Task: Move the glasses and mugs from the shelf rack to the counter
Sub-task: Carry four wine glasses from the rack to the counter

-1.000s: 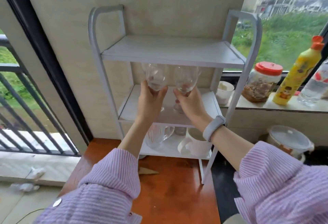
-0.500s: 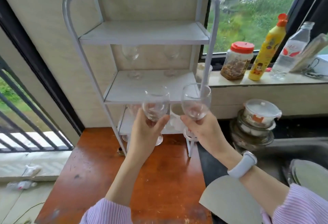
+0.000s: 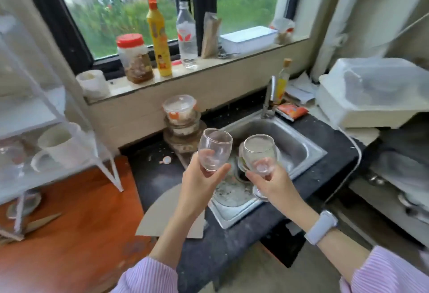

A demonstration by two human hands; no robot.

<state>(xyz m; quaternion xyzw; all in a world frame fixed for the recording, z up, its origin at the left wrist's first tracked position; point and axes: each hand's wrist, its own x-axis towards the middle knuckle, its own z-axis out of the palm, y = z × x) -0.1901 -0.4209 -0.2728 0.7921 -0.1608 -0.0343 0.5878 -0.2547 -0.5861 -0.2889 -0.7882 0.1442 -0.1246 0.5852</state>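
I hold two clear, empty stemmed glasses upright at centre frame, left glass (image 3: 215, 149) beside right glass (image 3: 260, 156); white mug (image 3: 60, 144) at left.

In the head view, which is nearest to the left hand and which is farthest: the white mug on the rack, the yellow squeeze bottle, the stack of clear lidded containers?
From the left hand, which holds a clear wine glass:
1. Stack of clear lidded containers, just behind it on the counter.
2. White mug, to its left on the rack.
3. Yellow squeeze bottle, up on the window sill.
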